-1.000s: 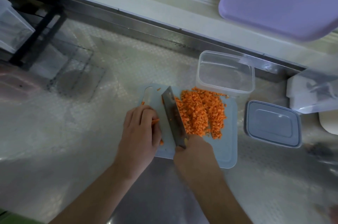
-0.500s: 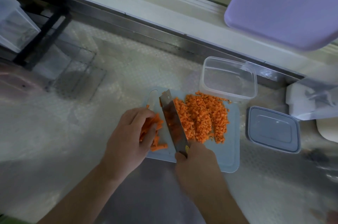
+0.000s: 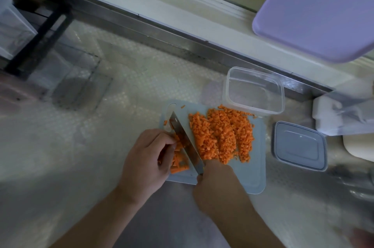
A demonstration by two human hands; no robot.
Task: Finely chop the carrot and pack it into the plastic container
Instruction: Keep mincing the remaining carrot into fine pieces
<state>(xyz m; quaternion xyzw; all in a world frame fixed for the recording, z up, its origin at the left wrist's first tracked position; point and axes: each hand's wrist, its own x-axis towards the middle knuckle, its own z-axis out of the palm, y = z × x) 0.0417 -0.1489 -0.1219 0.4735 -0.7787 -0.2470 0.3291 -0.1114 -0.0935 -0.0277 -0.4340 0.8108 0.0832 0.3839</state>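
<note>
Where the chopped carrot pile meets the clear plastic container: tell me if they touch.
Cannot tell. In the head view the chopped carrot pile reaches the clear container wall, without a plain gap or contact.

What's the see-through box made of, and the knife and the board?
Container: looks like clear glossy plastic; you see through its walls. Knife blade: probably steel, grey and shiny. Cutting board: likely matte pale blue plastic, smooth with rounded corners.

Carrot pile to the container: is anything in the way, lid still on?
Nothing visible. The container sits open at the board's far edge, touching the pile. Its lid lies apart, right of the board.
</note>
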